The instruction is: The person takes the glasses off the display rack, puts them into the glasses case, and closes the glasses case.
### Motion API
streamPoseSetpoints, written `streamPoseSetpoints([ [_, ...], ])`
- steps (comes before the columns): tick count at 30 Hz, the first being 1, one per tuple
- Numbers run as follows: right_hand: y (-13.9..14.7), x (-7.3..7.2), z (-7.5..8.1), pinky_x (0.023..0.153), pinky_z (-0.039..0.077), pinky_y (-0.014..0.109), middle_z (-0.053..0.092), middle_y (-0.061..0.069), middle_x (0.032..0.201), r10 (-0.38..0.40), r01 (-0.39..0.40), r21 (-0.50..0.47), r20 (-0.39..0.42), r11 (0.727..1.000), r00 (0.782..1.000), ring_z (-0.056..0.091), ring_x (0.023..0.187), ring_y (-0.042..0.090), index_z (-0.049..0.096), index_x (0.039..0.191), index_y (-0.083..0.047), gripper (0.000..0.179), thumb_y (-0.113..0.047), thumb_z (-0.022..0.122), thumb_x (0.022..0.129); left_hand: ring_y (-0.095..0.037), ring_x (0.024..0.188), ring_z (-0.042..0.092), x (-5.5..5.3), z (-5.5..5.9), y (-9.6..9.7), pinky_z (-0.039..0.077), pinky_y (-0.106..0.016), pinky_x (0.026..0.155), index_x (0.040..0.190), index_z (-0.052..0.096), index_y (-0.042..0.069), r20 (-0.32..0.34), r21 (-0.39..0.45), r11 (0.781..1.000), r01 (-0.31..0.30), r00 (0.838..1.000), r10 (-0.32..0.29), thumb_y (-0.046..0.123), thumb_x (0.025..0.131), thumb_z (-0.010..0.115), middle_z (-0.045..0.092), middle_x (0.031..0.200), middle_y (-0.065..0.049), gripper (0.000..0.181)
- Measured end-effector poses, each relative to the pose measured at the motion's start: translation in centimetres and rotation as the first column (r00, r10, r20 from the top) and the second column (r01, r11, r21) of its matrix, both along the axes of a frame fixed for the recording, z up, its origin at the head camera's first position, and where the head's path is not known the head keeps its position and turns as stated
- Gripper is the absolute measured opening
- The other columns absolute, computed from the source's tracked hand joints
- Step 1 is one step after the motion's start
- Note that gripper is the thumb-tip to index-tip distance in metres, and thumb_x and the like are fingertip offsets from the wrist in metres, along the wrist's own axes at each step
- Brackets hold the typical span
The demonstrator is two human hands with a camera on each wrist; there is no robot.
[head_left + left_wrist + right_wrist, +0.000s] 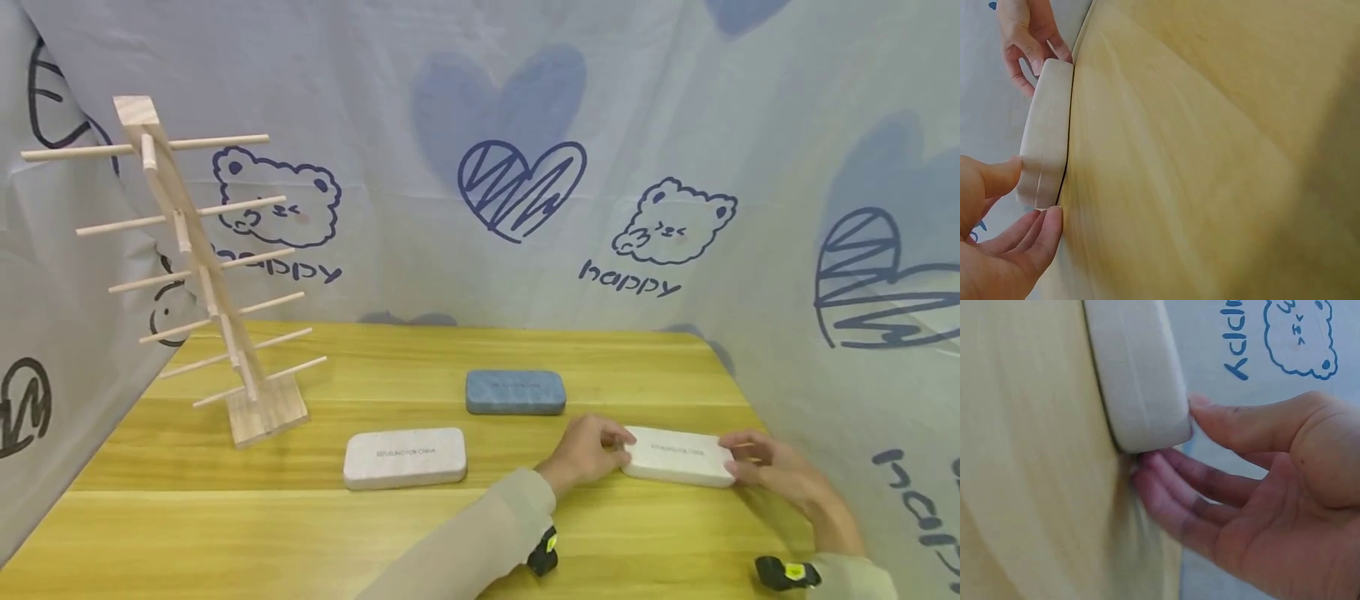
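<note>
A white glasses case with small printed letters lies on the right part of the wooden table, closed. My left hand grips its left end; in the left wrist view the thumb of that hand touches the upper edge and the fingertips meet the end near the tabletop. At the opposite end my right hand holds the case, thumb on the upper edge and fingers curled under the end, as the right wrist view shows. Another white case lies to the left, and a blue case lies behind, between the two.
A tall wooden rack with several thin crossbars stands at the table's left on a square base. Printed cloth hangs behind the table and along both sides, close to my right hand.
</note>
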State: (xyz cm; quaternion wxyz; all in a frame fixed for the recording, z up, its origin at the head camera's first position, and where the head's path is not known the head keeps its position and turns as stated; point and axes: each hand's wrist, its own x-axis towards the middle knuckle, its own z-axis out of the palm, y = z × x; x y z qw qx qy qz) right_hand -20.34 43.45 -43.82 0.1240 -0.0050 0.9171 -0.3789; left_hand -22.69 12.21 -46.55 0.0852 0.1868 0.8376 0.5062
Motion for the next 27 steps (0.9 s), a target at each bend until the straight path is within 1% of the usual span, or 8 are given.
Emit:
streamPoseSetpoints([
  [3,-0.8,-0.2,1.0,0.077,0.060,0.031,0.059,0.041,0.129,0.047,-0.042,0.102,-0.043,0.994,0.998,0.069,0.100,0.026,0.056,0.130,0.014,0.044,-0.015,0.068,0.099,-0.016,0.115,0.070,0.0,0.4,-0.6,0.056,-0.023,0.094,0.111,0.081,0.020,0.007,-0.021,0.999,0.027,1.000,-0.027,0.013,0.093,0.077,0.074,0.126,0.003,0.020],
  [7,-3.4,-1.2,3.3,0.084,0.060,0.053,0.057,0.044,0.129,0.130,-0.083,0.281,-0.152,0.956,0.980,0.065,0.106,0.054,0.058,0.127,0.014,0.040,-0.017,0.062,0.103,-0.023,0.121,0.068,-0.6,1.3,-1.7,0.057,-0.025,0.096,0.117,0.079,0.017,-0.022,-0.017,0.999,0.043,0.999,-0.043,0.013,0.096,0.072,0.072,0.133,0.000,0.022],
  [9,-5.0,-1.8,4.5,0.089,0.057,0.061,0.056,0.043,0.132,0.153,-0.088,0.319,-0.185,0.944,0.971,0.062,0.111,0.059,0.059,0.129,0.013,0.039,-0.018,0.060,0.105,-0.026,0.124,0.067,-0.9,1.8,-2.3,0.057,-0.027,0.098,0.120,0.078,0.015,-0.039,-0.014,0.999,0.051,0.998,-0.051,0.014,0.097,0.072,0.070,0.136,-0.002,0.023],
  [11,-6.7,-2.4,5.4,0.091,0.056,0.063,0.057,0.040,0.134,0.175,-0.101,0.323,-0.210,0.941,0.962,0.061,0.115,0.060,0.060,0.130,0.010,0.038,-0.018,0.059,0.105,-0.029,0.128,0.065,-1.3,2.4,-3.1,0.057,-0.030,0.100,0.123,0.076,0.015,-0.049,-0.028,0.998,0.055,0.997,-0.056,0.015,0.099,0.071,0.068,0.140,-0.003,0.025],
  [13,-8.2,-2.9,6.1,0.092,0.056,0.062,0.058,0.037,0.136,0.188,-0.110,0.319,-0.226,0.941,0.956,0.061,0.116,0.058,0.061,0.130,0.008,0.036,-0.019,0.060,0.105,-0.029,0.131,0.062,-1.6,3.0,-4.0,0.057,-0.034,0.102,0.125,0.075,0.017,-0.049,-0.047,0.997,0.054,0.997,-0.056,0.017,0.100,0.070,0.065,0.143,-0.003,0.026],
  [17,-11.0,-3.8,7.0,0.093,0.057,0.060,0.060,0.034,0.137,0.218,-0.140,0.291,-0.257,0.947,0.941,0.063,0.117,0.056,0.064,0.129,0.005,0.034,-0.018,0.062,0.103,-0.030,0.135,0.059,-2.3,4.2,-6.2,0.056,-0.041,0.106,0.129,0.073,0.020,-0.056,-0.090,0.995,0.034,0.998,-0.039,0.017,0.102,0.066,0.061,0.146,-0.004,0.028],
  [23,-14.8,-4.9,7.5,0.098,0.056,0.060,0.061,0.029,0.139,0.232,-0.156,0.286,-0.253,0.945,0.939,0.061,0.122,0.053,0.065,0.129,0.000,0.032,-0.019,0.060,0.104,-0.031,0.140,0.055,-3.2,5.4,-10.2,0.050,-0.049,0.113,0.136,0.068,0.015,-0.120,-0.127,0.992,0.009,0.992,-0.025,0.014,0.103,0.064,0.060,0.148,-0.008,0.033],
  [27,-17.1,-5.5,7.6,0.101,0.053,0.060,0.062,0.027,0.139,0.246,-0.160,0.288,-0.289,0.944,0.925,0.062,0.121,0.051,0.067,0.127,-0.001,0.029,-0.016,0.060,0.103,-0.033,0.142,0.052,-3.6,6.0,-12.8,0.046,-0.052,0.116,0.136,0.068,0.011,-0.176,-0.153,0.988,-0.026,0.984,-0.001,0.014,0.102,0.066,0.060,0.147,-0.012,0.034],
])
